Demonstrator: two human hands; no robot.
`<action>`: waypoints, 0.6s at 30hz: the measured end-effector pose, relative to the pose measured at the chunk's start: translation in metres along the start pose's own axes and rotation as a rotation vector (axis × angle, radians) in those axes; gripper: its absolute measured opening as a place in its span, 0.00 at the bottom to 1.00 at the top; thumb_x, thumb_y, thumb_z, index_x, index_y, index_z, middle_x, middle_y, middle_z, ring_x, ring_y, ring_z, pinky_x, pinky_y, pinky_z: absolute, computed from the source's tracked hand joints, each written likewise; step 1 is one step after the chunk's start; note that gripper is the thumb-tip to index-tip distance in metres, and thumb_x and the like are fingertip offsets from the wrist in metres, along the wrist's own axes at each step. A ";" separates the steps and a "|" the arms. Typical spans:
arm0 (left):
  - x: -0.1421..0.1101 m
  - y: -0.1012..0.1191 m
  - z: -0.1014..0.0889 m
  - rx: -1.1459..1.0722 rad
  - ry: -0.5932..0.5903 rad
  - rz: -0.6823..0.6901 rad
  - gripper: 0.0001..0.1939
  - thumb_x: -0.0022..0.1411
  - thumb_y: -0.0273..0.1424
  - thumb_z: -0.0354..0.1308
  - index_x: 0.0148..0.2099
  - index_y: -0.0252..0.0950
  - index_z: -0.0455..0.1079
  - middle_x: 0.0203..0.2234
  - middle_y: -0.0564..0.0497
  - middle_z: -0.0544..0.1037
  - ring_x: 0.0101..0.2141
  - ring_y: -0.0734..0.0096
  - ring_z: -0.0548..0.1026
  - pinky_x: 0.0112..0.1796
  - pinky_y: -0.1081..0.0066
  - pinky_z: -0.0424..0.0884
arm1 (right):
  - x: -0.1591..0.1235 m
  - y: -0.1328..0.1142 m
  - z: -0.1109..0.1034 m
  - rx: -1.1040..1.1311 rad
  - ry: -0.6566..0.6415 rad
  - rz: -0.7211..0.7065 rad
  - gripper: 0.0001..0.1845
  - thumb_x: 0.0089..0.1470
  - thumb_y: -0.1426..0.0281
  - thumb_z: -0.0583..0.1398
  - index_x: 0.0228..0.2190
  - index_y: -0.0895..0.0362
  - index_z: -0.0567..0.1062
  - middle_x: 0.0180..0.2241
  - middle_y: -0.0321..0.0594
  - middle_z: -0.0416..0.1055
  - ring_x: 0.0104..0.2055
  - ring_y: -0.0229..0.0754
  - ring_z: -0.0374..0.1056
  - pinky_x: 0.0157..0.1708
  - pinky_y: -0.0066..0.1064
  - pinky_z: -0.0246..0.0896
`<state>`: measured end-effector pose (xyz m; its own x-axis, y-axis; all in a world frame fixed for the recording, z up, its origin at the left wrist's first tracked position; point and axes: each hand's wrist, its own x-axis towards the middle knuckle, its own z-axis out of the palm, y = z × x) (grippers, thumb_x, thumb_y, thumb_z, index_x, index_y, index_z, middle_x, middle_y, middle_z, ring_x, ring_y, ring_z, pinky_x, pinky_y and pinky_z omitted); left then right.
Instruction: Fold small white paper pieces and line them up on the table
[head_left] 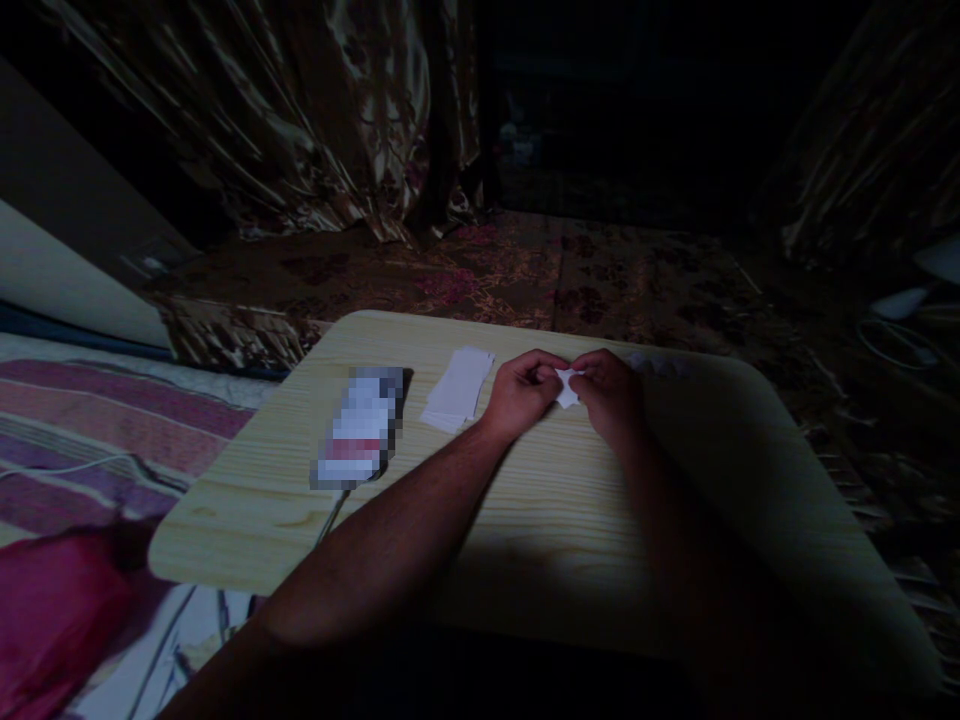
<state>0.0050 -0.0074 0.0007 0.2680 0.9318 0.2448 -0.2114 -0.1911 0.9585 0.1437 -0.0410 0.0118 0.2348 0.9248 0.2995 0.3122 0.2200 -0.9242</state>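
Observation:
Both my hands rest near the far middle of a low light-wood table (525, 500). My left hand (521, 393) and my right hand (611, 395) are closed in a pinch on the same small white piece of paper (568, 388), held between them just above the tabletop. A small stack of white paper sheets (459, 388) lies flat just left of my left hand. Further left lies a blurred-out flat item (360, 428), with a cable running from it toward the near edge.
The room is dim. A patterned carpet (525, 270) and shiny curtains (300, 130) lie beyond the table. Striped bedding (90, 420) and a red cloth (60, 600) are at the left. White objects and a cord (896, 320) sit on the floor at far right.

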 end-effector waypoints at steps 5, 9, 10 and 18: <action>0.000 0.000 0.000 -0.005 0.006 -0.002 0.09 0.49 0.28 0.62 0.36 0.35 0.75 0.20 0.56 0.70 0.21 0.81 0.63 0.24 0.77 0.58 | 0.000 0.001 0.000 0.045 -0.025 0.015 0.07 0.43 0.69 0.60 0.29 0.52 0.73 0.22 0.32 0.69 0.24 0.38 0.63 0.24 0.30 0.55; 0.001 -0.001 -0.001 -0.033 -0.003 -0.030 0.10 0.49 0.28 0.63 0.37 0.35 0.74 0.20 0.56 0.70 0.20 0.81 0.63 0.22 0.77 0.58 | 0.000 0.001 0.001 0.049 -0.013 0.031 0.06 0.42 0.70 0.60 0.29 0.52 0.73 0.21 0.31 0.69 0.23 0.38 0.63 0.24 0.29 0.55; 0.002 -0.001 -0.001 -0.039 -0.001 -0.039 0.10 0.49 0.28 0.63 0.36 0.35 0.74 0.19 0.57 0.70 0.19 0.81 0.63 0.22 0.77 0.58 | -0.001 0.000 0.001 0.040 -0.009 0.033 0.06 0.43 0.69 0.60 0.29 0.52 0.73 0.21 0.31 0.69 0.23 0.37 0.63 0.24 0.29 0.55; 0.003 -0.003 -0.003 -0.120 0.011 -0.070 0.10 0.47 0.27 0.64 0.36 0.34 0.74 0.19 0.57 0.70 0.18 0.82 0.62 0.21 0.77 0.56 | -0.002 0.001 0.001 0.042 -0.045 -0.021 0.03 0.45 0.69 0.61 0.27 0.53 0.75 0.21 0.31 0.69 0.24 0.37 0.63 0.24 0.29 0.54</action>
<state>0.0035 -0.0031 -0.0017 0.2762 0.9449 0.1760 -0.3035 -0.0880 0.9488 0.1427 -0.0426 0.0104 0.1869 0.9325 0.3089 0.2773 0.2516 -0.9272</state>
